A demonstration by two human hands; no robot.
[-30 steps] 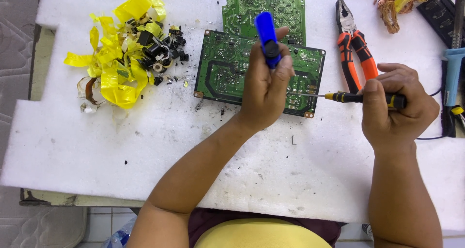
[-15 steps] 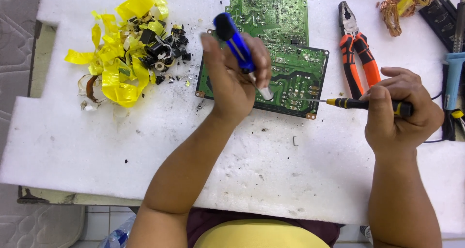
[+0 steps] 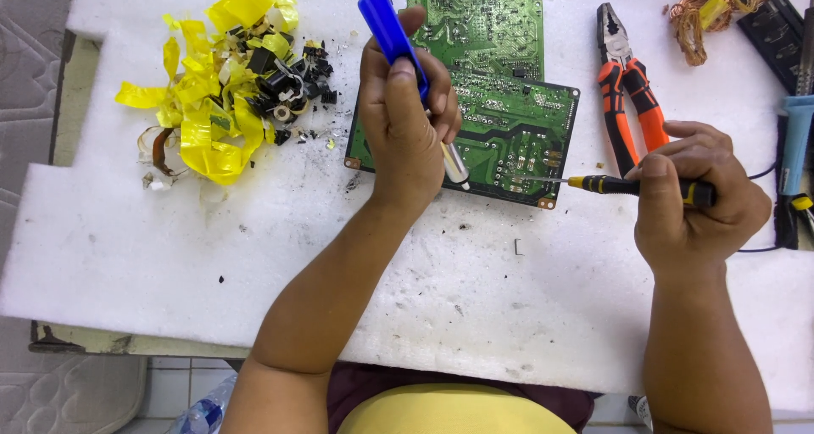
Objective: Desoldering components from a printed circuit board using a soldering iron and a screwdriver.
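My left hand (image 3: 407, 120) grips a blue-handled tool with a metal tip (image 3: 392, 36), tip down at the left part of a green circuit board (image 3: 517, 141). My right hand (image 3: 695, 201) holds a small black-and-yellow screwdriver (image 3: 610, 184), its thin shaft lying level and reaching the board's lower right edge. A second green circuit board (image 3: 487, 27) lies partly under the first, farther back. Both boards rest on a white foam sheet (image 3: 297, 264).
Orange-and-black pliers (image 3: 627, 103) lie to the right of the boards. A pile of yellow tape and black parts (image 3: 229, 86) sits at the back left. A coil of copper wire (image 3: 712, 10) and a light blue tool (image 3: 797, 146) are at the right edge.
My left hand has swung the blue tool leftward and tilted its tip down toward the board's left side. My right hand and the screwdriver have stayed almost still.
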